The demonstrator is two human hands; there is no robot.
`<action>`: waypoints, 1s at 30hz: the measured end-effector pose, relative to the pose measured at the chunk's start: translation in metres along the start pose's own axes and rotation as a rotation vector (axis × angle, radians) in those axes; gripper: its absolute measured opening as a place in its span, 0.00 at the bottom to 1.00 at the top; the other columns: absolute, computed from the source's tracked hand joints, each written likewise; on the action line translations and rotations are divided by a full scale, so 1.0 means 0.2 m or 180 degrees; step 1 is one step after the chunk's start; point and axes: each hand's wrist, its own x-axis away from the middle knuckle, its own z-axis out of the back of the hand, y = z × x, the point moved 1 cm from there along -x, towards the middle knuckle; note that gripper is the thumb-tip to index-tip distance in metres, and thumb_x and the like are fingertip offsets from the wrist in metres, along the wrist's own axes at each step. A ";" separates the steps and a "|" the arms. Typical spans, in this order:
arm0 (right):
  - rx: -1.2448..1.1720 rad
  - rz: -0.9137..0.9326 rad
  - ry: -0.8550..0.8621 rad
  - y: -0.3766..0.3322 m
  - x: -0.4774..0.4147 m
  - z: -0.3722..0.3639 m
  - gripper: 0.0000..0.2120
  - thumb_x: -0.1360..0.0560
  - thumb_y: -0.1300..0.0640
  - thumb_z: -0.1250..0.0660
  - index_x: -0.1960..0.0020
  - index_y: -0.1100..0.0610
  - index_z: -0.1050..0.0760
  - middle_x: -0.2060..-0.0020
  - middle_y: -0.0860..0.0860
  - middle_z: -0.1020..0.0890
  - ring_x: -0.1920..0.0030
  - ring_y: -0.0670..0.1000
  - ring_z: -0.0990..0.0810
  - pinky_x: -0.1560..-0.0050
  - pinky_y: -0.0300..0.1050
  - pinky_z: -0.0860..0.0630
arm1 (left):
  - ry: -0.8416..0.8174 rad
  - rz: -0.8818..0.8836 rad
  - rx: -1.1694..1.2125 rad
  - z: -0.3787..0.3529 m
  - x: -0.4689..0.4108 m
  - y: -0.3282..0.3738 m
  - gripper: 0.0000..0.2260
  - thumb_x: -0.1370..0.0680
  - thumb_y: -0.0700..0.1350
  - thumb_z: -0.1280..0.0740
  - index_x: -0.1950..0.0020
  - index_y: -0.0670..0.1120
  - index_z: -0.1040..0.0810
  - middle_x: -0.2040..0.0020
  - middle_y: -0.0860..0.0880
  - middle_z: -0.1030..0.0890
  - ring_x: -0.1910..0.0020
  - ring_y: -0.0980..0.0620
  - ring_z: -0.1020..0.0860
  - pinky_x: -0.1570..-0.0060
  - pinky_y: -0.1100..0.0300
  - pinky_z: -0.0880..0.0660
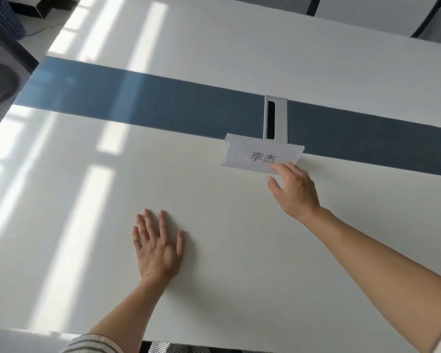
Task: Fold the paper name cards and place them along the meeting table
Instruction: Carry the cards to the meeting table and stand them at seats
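Observation:
A folded white paper name card (255, 155) with grey printed characters stands in a clear holder on the white meeting table (201, 200), at the near edge of the table's blue centre strip (150, 103). My right hand (294, 191) reaches out to the card's lower right corner; its fingertips touch the card, with the thumb just below it, apart from the edge. My left hand (157, 244) lies flat on the table, palm down with fingers spread, nearer to me and to the left of the card, holding nothing.
A silver cable-port cover (275, 118) with a dark slot sits in the blue strip just behind the card. Mesh office chairs stand at the left (0, 80) and across the table (433, 19). A perforated waste basket (4, 19) stands on the floor at top left.

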 end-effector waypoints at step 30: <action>-0.2975 -0.3512 0.2219 0.09 2.99 0.90 0.05 0.23 0.58 0.34 0.51 0.56 0.19 0.61 0.51 0.13 0.62 0.50 0.14 0.60 0.47 0.22 | -0.2421 -0.1437 0.2261 0.67 1.37 0.75 0.06 0.21 0.38 0.36 0.48 0.43 0.19 0.59 0.44 0.15 0.58 0.43 0.18 0.60 0.54 0.26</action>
